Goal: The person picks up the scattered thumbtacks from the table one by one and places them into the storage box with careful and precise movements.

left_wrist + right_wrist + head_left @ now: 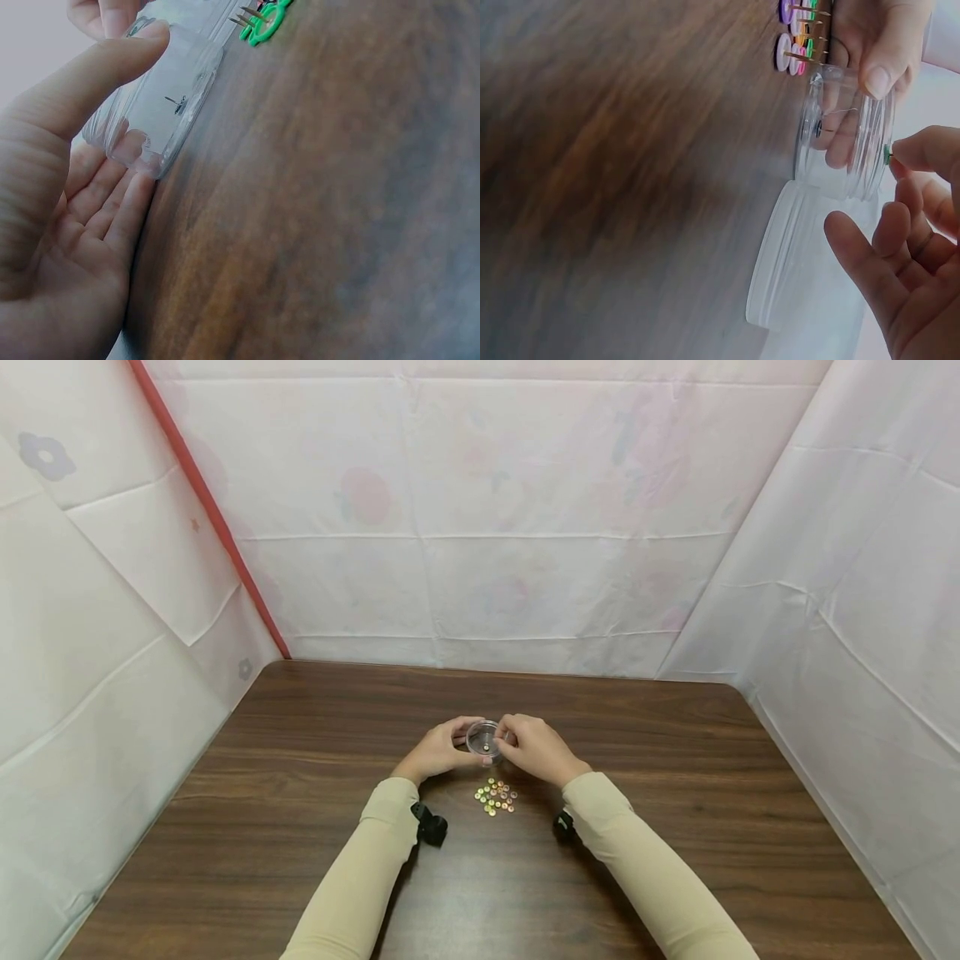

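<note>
Left hand [441, 750]: fingers curled round the clear jar [482, 737], upright on the worktop [675, 777]. Right hand [538, 749]: fingers pinch a green thumbtack [887, 154] at its mouth. Loose thumbtacks [493, 792] lie nearby; lid [776, 255] just beside.

A clear round jar [480, 750] stands upright and open at the centre of the head view, held by the left hand [437, 752]. One tack [486, 747] lies inside. The right hand [542, 750] pinches a green tack [887, 154] at the jar's mouth. Just below centre, loose tacks [495, 795] with round, multicoloured heads lie scattered, points up. A clear plastic piece [769, 262] sits beside the jar, lower centre of the right wrist view.
</note>
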Motion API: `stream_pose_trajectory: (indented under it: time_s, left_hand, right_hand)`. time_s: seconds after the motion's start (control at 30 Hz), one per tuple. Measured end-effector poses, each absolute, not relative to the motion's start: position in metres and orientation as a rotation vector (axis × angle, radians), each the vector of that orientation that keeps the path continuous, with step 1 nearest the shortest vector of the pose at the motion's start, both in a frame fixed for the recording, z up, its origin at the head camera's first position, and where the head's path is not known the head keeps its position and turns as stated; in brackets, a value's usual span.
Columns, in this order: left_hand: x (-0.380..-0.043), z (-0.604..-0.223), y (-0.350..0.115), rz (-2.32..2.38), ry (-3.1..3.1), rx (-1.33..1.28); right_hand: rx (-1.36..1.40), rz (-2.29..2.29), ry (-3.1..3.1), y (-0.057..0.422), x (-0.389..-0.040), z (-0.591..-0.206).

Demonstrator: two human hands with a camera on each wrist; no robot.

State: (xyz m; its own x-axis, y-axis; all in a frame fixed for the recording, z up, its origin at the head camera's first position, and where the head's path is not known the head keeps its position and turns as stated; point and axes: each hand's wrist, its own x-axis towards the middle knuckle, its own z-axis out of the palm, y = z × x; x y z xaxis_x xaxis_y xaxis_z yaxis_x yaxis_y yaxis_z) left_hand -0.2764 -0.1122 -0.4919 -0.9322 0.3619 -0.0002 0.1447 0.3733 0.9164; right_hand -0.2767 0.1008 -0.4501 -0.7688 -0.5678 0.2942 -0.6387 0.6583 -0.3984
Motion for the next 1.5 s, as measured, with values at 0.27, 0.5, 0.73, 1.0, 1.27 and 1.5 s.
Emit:
stream_pose_trajectory:
  time_s: [0.27,0.5,0.73,1.0,1.27,1.5]
  left_hand:
    - [-0.275,-0.49,-0.112,1.576,2.432,0.45]
    - [-0.261,-0.465,-0.11,1.596,2.383,0.493]
    - [-0.257,-0.457,-0.109,1.598,2.369,0.506]
    - [-0.259,-0.456,-0.111,1.563,2.375,0.528]
    - [-0.272,-0.48,-0.111,1.579,2.427,0.491]
    - [-0.276,-0.49,-0.112,1.574,2.444,0.468]
  right_hand:
    - [0.982,0.726,-2.787,0.095,-0.279,-0.45]
    - [0.957,0.724,-2.814,0.093,-0.28,-0.451]
    - [0.92,0.777,-2.826,0.093,-0.282,-0.452]
    - [0.887,0.86,-2.854,0.093,-0.28,-0.451]
    - [0.885,0.877,-2.844,0.097,-0.277,-0.451]
    - [0.914,0.873,-2.811,0.103,-0.27,-0.447]
